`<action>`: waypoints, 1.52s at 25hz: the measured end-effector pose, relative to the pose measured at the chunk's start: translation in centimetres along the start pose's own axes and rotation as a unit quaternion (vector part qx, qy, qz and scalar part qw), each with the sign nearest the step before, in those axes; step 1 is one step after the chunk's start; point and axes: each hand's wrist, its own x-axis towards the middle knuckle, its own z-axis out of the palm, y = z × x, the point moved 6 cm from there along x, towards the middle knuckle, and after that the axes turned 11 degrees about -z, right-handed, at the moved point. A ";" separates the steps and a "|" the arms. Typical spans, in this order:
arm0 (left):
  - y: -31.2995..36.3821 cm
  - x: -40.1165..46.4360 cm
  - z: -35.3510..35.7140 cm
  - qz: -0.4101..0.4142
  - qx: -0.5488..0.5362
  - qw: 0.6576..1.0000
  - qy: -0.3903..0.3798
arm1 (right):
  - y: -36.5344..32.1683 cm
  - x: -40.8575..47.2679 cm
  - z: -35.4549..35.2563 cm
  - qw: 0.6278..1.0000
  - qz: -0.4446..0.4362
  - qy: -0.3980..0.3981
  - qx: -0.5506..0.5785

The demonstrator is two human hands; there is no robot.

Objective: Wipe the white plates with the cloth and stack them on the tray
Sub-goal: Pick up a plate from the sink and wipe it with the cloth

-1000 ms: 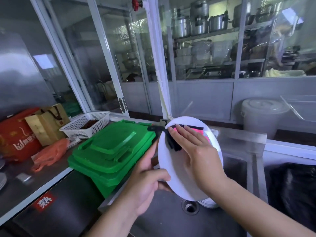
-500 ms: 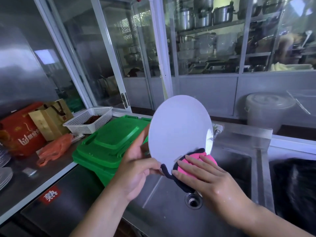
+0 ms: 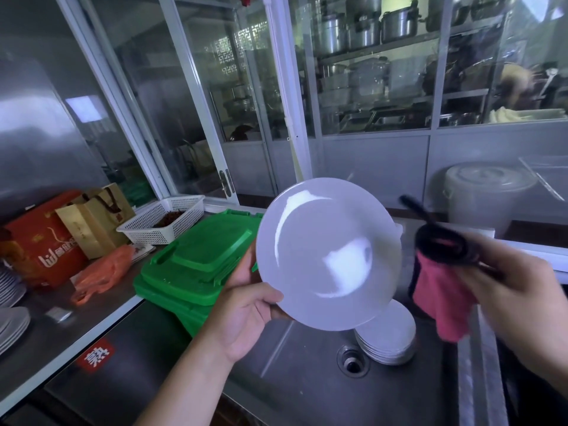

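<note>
My left hand (image 3: 246, 315) grips a round white plate (image 3: 329, 253) by its lower left rim and holds it tilted above the steel sink (image 3: 301, 385), its shiny face toward me. To the right of the plate, apart from it, my right hand (image 3: 516, 296) holds a pink cloth with black edging (image 3: 436, 290), which hangs down from the fingers. A stack of several white plates (image 3: 387, 336) sits in the sink beside the drain (image 3: 353, 361). More white plates (image 3: 12, 321) lie at the far left edge of the counter.
Stacked green plastic lids (image 3: 196, 269) lie left of the sink. On the counter behind stand a white mesh basket (image 3: 163, 222), an orange plastic bag (image 3: 101, 275), a gold gift bag (image 3: 95, 219) and a red box (image 3: 40, 241). A white lidded bucket (image 3: 488, 195) stands behind the sink.
My right hand has pulled the cloth off the plate's lower edge and moved it to the right. My left hand has tilted the plate so its face is toward me.
</note>
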 end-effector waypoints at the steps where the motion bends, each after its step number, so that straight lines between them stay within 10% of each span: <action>1: 0.1 -0.1 0.1 0.005 0.006 1.000 -0.003 | 1.5 0.3 -0.6 0.995 0.071 0.053 0.035; 5: 0.2 -0.3 1.0 0.006 0.017 1.000 -0.015 | 3.9 -0.7 1.7 0.936 0.267 0.083 0.214; 20: 1.5 -1.4 0.7 -0.060 0.066 0.990 -0.107 | 3.7 -2.8 4.3 0.915 0.249 0.029 0.315; 28: -0.3 -1.2 0.2 -0.106 -0.004 0.993 -0.052 | 5.3 -0.4 5.1 0.943 0.274 0.004 0.191; 34: -2.5 -1.7 0.8 -0.104 -0.033 0.994 0.011 | 0.3 5.5 3.2 0.961 -0.054 0.102 -0.251; 38: -3.5 -1.4 3.1 -0.068 -0.055 0.996 0.013 | -0.9 5.1 10.3 0.977 -0.111 0.027 -0.178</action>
